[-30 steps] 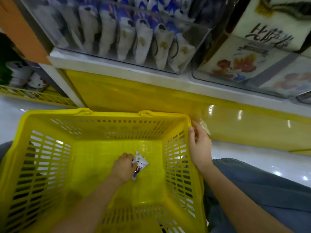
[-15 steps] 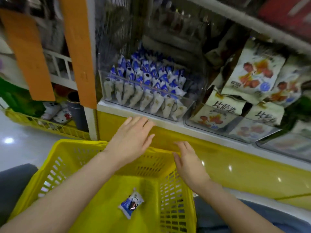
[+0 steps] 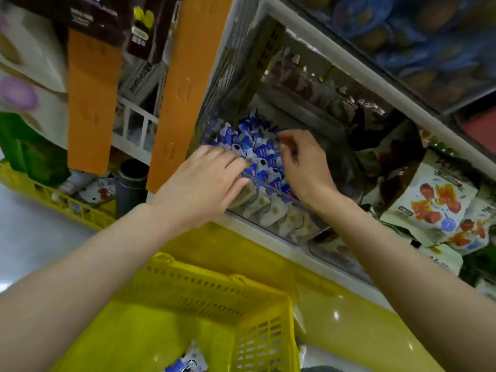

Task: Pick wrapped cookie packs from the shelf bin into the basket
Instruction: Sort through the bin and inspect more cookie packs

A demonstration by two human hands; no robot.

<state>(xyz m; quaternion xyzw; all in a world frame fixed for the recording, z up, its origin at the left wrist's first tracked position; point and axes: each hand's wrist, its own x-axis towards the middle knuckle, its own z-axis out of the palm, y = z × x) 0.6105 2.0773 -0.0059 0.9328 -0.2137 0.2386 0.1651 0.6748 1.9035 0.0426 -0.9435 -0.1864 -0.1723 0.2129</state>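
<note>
This is a shop aisle: a white shelf (image 3: 271, 238) with a yellow base carries a clear bin (image 3: 271, 210) packed with rows of identical blue-and-white cookie packs (image 3: 261, 157), with printed snack bags (image 3: 434, 202) stacked beside it. A yellow plastic shopping basket (image 3: 214, 294) sits below, and orange upright strips (image 3: 177, 84) divide the shelving bays

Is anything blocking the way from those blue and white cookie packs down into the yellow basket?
Nothing visible does. Both the left hand and right hand reach the blue-and-white wrapped cookie packs over the clear plastic bin's front wall; the yellow slotted plastic basket sits open below.
</note>
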